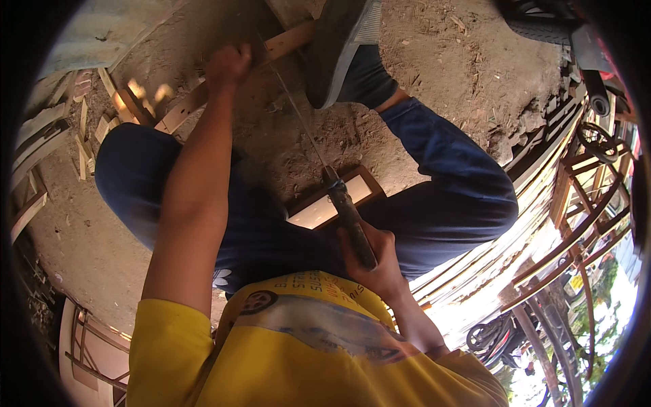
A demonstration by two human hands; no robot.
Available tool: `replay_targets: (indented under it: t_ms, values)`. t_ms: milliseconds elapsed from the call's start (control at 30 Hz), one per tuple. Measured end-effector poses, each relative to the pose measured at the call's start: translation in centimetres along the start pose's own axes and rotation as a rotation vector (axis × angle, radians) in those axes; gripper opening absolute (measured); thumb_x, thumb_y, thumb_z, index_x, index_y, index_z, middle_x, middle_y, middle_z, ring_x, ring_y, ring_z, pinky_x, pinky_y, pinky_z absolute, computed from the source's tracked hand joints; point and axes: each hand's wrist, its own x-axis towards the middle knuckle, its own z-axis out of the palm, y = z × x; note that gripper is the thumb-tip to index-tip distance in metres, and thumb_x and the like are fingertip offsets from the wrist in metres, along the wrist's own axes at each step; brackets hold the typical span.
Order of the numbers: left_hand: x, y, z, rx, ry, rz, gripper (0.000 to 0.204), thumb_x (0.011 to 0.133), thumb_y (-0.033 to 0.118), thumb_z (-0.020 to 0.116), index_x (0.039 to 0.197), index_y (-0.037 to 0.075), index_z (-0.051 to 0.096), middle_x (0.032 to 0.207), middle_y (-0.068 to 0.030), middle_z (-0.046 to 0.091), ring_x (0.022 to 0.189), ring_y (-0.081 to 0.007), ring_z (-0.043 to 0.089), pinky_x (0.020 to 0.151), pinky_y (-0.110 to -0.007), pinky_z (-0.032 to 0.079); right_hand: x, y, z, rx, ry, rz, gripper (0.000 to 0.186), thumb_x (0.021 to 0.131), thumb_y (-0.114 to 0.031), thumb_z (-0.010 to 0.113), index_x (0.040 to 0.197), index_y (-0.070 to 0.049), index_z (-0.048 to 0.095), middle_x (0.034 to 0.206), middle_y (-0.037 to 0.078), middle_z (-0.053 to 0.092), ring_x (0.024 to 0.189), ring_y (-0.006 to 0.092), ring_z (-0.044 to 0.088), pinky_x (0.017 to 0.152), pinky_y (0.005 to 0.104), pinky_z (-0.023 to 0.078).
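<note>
A hand saw with a dark, worn handle is gripped in my right hand, close to my belly. Its thin blade, seen almost edge-on, stretches forward and left to a wooden strip, where it meets or crosses the wood; the exact contact is hard to make out. My left hand is closed on that strip, just left of the blade. The strip runs slantwise, its right end against my dark shoe and its left part reaching past my left knee.
A small wooden frame with a pale panel lies between my legs on the dirt ground. Wood offcuts are scattered at left. Long stacked boards, a curved wooden frame and a motorbike are at right.
</note>
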Motion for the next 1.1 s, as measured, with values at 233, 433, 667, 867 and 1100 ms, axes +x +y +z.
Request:
replay_targets:
  t_ms: [233,433,667,867,1100]
  values:
    - [-0.1,1.0,1.0,0.006,-0.015,-0.01,0.053,0.091,0.044,0.039,0.098,0.001,0.068,0.099,-0.0235,0.066,0.095,-0.0414,0.063,0.085,-0.049,0.049,7.6,-1.7,2.6,0.092,0.082,-0.05,0.019,0.088,-0.009,0.06,0.073,0.002,0.057,0.052,0.005,0.05,0.049,0.0061,0.043,0.045,0.0301,0.035]
    - [0.5,-1.2,0.9,0.081,0.005,0.008,0.055,0.092,0.047,0.038,0.097,0.001,0.068,0.099,-0.0242,0.065,0.097,-0.0418,0.062,0.086,-0.051,0.047,2.5,-2.2,0.4,0.069,0.022,-0.047,0.01,0.086,-0.005,0.062,0.079,0.002,0.061,0.053,0.006,0.053,0.05,0.005,0.048,0.046,0.028,0.038]
    - [1.7,-1.2,3.7,0.126,0.069,0.235,0.054,0.092,0.046,0.04,0.094,0.0,0.068,0.097,-0.0252,0.065,0.096,-0.0419,0.062,0.084,-0.051,0.048,10.5,-1.3,3.3,0.08,0.042,-0.081,0.011,0.084,-0.004,0.062,0.09,0.005,0.063,0.061,0.012,0.061,0.056,0.0112,0.06,0.051,0.0294,0.045]
    - [1.5,-3.5,2.6,0.21,0.127,0.25,0.051,0.092,0.043,0.041,0.093,0.001,0.068,0.095,-0.0256,0.065,0.092,-0.0423,0.063,0.082,-0.05,0.049,4.7,-1.1,1.2,0.092,0.016,-0.096,0.014,0.084,-0.006,0.061,0.091,0.006,0.063,0.063,0.016,0.061,0.057,0.0169,0.063,0.055,0.0329,0.047]
    - [0.8,-1.7,2.0,0.258,0.043,0.338,0.054,0.092,0.044,0.04,0.086,-0.001,0.068,0.09,-0.0245,0.066,0.086,-0.0425,0.064,0.076,-0.051,0.05,6.9,-1.9,3.2,0.084,0.031,-0.038,0.008,0.084,-0.004,0.061,0.081,0.003,0.061,0.058,0.009,0.057,0.055,0.0093,0.058,0.051,0.0296,0.044]
